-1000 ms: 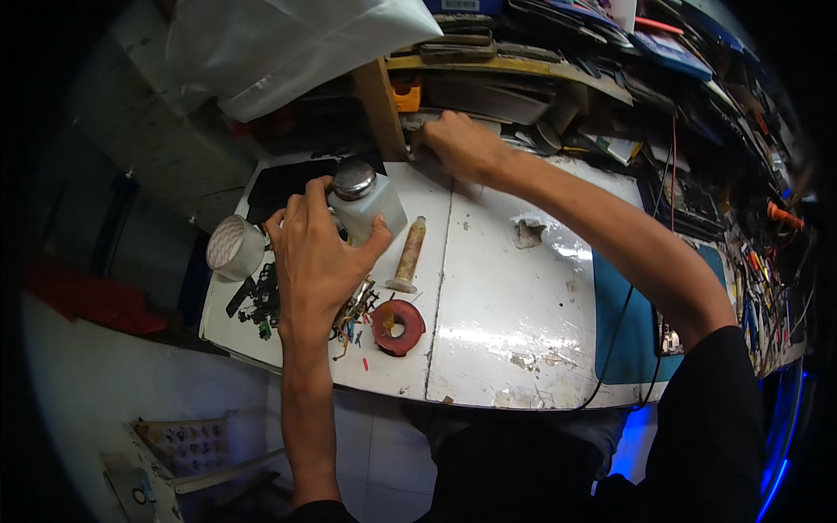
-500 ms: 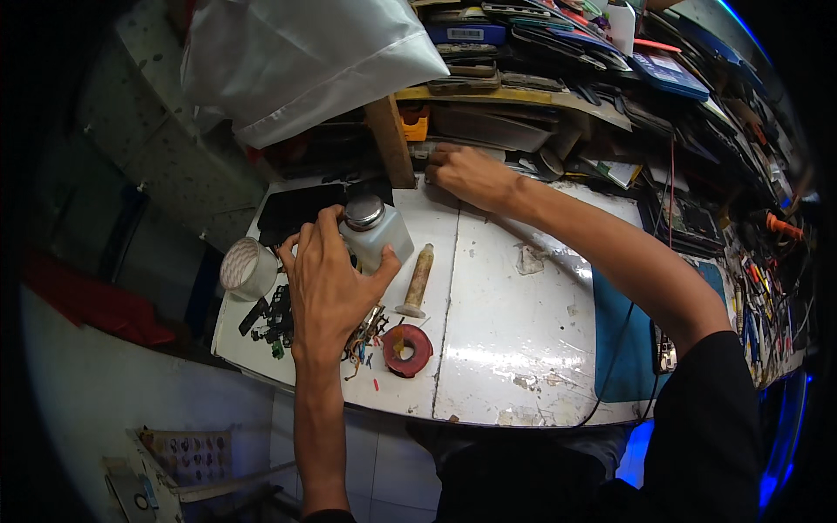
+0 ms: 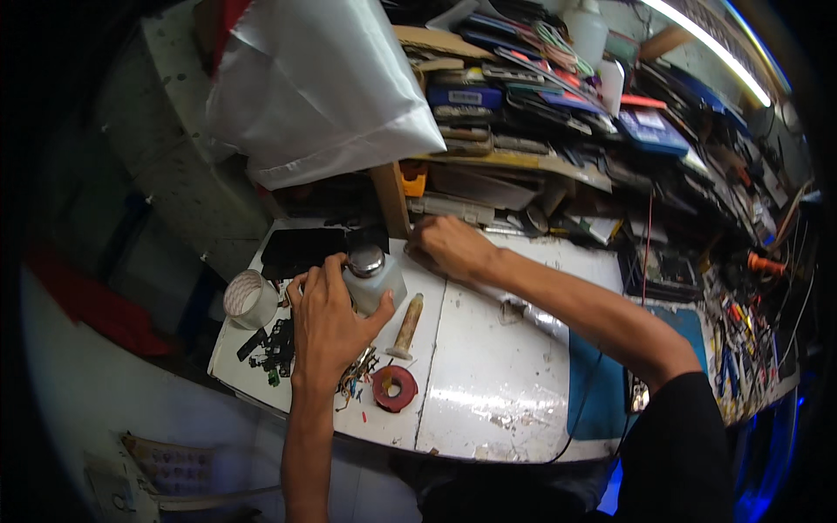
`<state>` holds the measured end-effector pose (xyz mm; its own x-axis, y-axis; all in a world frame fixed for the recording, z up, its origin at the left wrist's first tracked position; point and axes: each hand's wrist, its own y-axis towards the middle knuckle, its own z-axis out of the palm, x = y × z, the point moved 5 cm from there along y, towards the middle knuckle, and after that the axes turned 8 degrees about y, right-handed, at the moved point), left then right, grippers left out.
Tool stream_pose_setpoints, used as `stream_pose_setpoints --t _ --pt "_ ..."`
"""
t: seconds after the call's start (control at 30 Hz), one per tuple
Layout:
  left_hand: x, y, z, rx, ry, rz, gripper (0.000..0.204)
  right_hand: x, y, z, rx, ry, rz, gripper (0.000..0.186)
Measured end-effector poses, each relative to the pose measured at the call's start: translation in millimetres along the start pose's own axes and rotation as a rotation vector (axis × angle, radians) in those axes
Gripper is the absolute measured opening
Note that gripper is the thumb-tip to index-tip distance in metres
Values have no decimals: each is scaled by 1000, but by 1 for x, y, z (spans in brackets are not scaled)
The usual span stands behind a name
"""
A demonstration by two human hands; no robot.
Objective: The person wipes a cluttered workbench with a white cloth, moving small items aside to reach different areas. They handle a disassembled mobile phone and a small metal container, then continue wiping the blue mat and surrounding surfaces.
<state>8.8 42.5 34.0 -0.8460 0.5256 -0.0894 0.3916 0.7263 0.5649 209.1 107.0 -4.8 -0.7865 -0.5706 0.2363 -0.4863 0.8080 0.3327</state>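
Where desk (image 3: 488, 357) edge runs closest, red ring (image 3: 395, 389) lies flat; wires (image 3: 351, 376) just L of it, blk parts (image 3: 277, 350) further L. Blue mat (image 3: 582, 375) to R, partly under R forearm. Brown syringe (image 3: 407, 327) lies beyond ring. L hand (image 3: 327, 327) clamped on bottle (image 3: 377, 283), thumb one side, fingers other; bottle whitish, metal cap, upright, L part of desk. Tape roll (image 3: 250, 298) L of hand. Blk pad (image 3: 301, 253) behind. R hand (image 3: 449, 247) at back, nr wood post (image 3: 390, 202), fingers curled; can't tell if gripping anything. Beyond: white bag (image 3: 323, 96) upper L, clutter (image 3: 540, 96) stacked upper R.
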Motion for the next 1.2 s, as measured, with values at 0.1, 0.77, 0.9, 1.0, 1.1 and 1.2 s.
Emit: stream_pose_setpoints --t 0.1,0.77,0.9,1.0,1.1,1.2 --pt "0 0 1 9 19 18 67 -2 3 1 56 7 98 21" --pt "2 -2 8 48 40 15 82 -6 3 -6 -43 -111 62 17" --pt "1 -2 8 1 61 22 85 -1 2 -5 -4 -97 45 8" --pt "2 -3 10 26 54 18 86 -3 -1 -4 49 -129 -23 9" --pt "2 -3 13 74 45 12 86 -9 3 -6 63 -299 -4 13" --pt "1 -3 12 56 29 44 85 -5 7 -8 38 -298 -17 13"
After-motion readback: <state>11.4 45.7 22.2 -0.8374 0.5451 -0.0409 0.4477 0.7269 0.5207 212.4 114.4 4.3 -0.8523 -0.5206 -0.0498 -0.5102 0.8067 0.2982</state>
